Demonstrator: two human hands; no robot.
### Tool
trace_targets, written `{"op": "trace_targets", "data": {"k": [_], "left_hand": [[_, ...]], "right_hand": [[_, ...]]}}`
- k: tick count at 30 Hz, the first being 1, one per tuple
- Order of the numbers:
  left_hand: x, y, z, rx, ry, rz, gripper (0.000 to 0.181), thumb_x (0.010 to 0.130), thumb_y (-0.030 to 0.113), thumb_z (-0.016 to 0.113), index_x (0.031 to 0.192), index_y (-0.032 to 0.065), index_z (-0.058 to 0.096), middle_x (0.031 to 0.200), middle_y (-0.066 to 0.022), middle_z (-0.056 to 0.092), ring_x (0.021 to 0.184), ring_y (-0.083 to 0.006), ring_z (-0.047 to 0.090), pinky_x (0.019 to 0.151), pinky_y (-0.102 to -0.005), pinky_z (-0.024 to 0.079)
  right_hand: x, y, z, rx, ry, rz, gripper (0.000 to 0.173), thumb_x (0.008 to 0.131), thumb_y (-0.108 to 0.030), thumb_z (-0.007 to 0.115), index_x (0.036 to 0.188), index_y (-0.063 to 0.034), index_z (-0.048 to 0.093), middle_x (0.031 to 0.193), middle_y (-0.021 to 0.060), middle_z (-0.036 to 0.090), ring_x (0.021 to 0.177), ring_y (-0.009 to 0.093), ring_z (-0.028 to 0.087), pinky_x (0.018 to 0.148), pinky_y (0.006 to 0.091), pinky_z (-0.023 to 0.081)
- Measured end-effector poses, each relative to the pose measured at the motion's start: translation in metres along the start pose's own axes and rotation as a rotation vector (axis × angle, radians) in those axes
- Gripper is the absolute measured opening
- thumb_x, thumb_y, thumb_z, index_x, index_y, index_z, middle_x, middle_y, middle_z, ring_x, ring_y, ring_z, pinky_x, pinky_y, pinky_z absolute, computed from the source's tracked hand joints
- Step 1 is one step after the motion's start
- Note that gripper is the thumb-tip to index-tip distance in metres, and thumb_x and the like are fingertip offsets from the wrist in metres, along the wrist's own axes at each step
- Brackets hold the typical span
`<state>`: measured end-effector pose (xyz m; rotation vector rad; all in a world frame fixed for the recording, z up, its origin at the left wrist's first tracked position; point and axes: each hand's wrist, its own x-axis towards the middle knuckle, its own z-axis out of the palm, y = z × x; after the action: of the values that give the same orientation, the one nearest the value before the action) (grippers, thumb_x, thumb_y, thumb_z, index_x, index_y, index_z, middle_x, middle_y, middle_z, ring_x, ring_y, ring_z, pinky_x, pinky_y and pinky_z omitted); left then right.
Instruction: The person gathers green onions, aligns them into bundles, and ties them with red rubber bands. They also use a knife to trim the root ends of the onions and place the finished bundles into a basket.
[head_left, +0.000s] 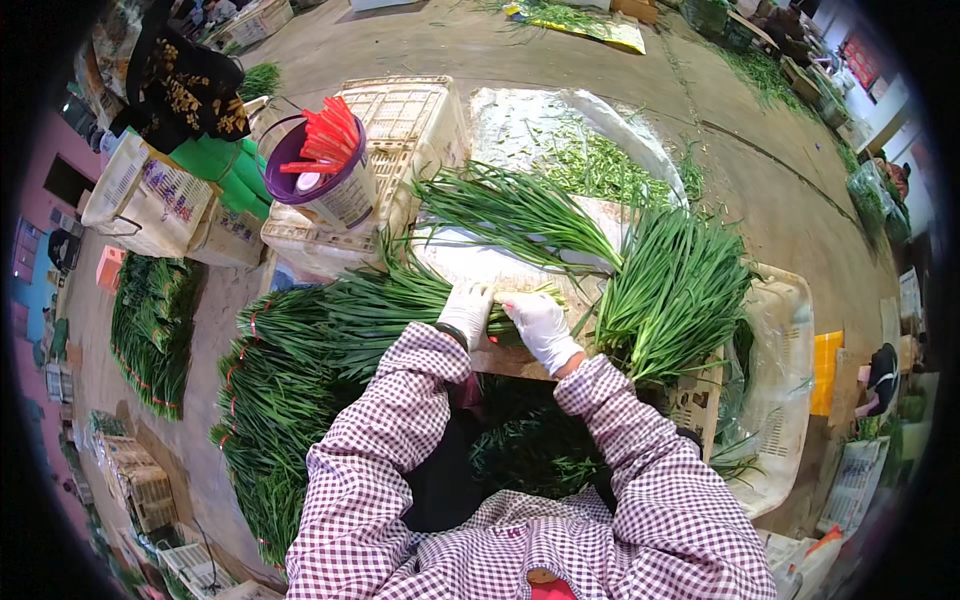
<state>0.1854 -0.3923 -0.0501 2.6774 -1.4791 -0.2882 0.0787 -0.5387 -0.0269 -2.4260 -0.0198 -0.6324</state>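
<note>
In white gloves, my two hands meet over a bunch of garlic chives (397, 304) at the front edge of a worn board (450, 259). My left hand (466, 311) is closed around the bunch, whose leaves trail leftward. Pale stem ends poke out beyond my right hand (536, 326), which grips the bunch near them. A bit of red shows under the fingers, perhaps a tie; its shape is mostly hidden. Loose chives (517, 214) lie across the board behind my hands. Another loose heap of chives (671, 289) rests to the right.
Red-tied chive bundles (277, 405) are stacked at my left. A purple-rimmed bucket (349, 199) holding red strips (330, 135) stands on upturned plastic crates (405, 112). Beyond the board, a white sheet (510, 120) bears cut trimmings (607, 165). A white crate (780, 420) stands at right.
</note>
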Motion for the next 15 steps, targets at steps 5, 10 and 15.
{"op": "trace_targets", "data": {"k": [5,10,15], "left_hand": [[0.009,0.002,-0.019,-0.048,-0.251,-0.042,0.113,0.048,0.042,0.090,0.140,0.0023,0.037,0.133,-0.0176,0.047,0.127,-0.0328,0.043,0.111,-0.0432,0.030],[0.012,0.007,-0.022,0.055,-0.249,-0.055,0.122,0.047,0.050,0.089,0.145,0.0053,0.031,0.135,-0.0179,0.045,0.129,-0.0344,0.039,0.112,-0.0444,0.027],[-0.008,0.026,-0.032,0.108,-0.021,-0.103,0.109,0.051,0.038,0.084,0.145,0.0107,0.035,0.135,-0.0144,0.044,0.132,-0.0303,0.037,0.112,-0.0529,0.022]], "right_hand": [[-0.034,-0.007,0.032,-0.093,0.130,-0.001,0.037,0.085,-0.008,0.059,0.121,-0.0071,0.062,0.121,0.0117,0.064,0.115,0.029,0.059,0.101,0.0427,0.042],[-0.038,-0.004,0.040,-0.077,0.165,0.024,0.039,0.084,-0.008,0.059,0.123,-0.0079,0.062,0.126,0.0110,0.062,0.120,0.028,0.056,0.103,0.0434,0.041],[-0.040,0.003,0.044,-0.113,0.185,-0.012,0.037,0.084,-0.011,0.061,0.120,-0.0062,0.062,0.126,0.0105,0.062,0.119,0.028,0.057,0.103,0.0431,0.042]]}}
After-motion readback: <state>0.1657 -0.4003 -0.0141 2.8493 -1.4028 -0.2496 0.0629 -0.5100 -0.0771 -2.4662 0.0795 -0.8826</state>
